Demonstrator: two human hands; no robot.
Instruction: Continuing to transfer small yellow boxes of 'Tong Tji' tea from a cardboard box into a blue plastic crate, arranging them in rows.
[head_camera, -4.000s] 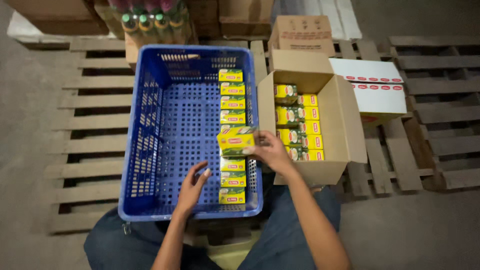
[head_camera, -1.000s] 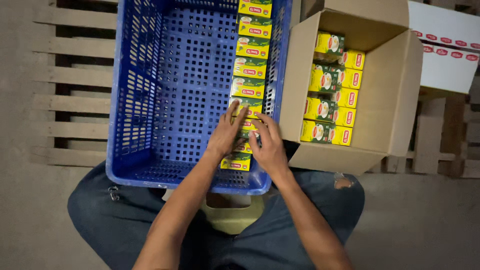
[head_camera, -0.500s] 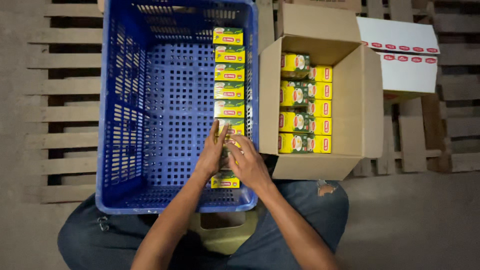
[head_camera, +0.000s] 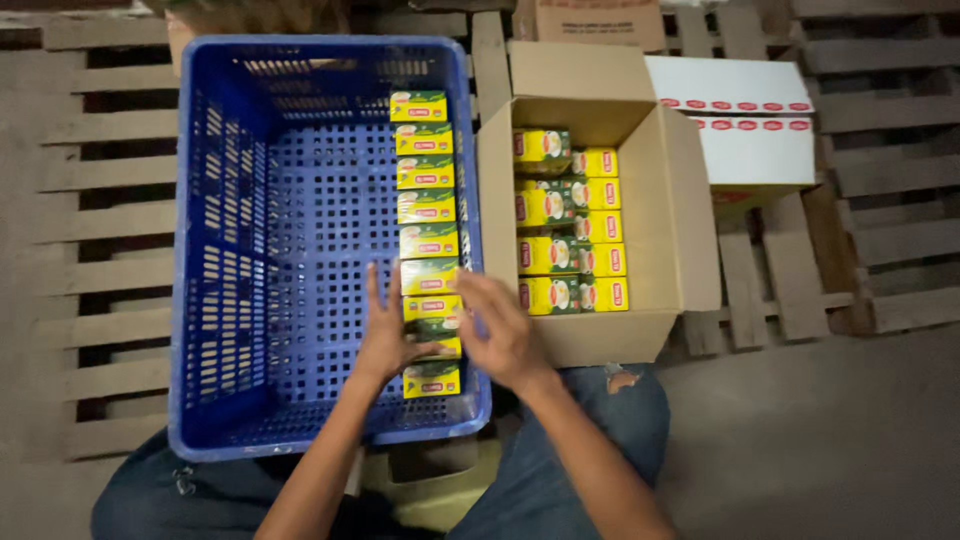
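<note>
Both hands (head_camera: 385, 340) low, fingers spread.

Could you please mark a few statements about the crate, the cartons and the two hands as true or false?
1. The yellow-green cartons stand in a row along the right wall of the blue crate. True.
2. The cardboard box is empty. False: it holds more yellow cartons.
3. Both the left hand and the right hand are at the near end of the row. True.
4. The crate rests on a metal table. False: it sits on a wooden pallet.
</note>
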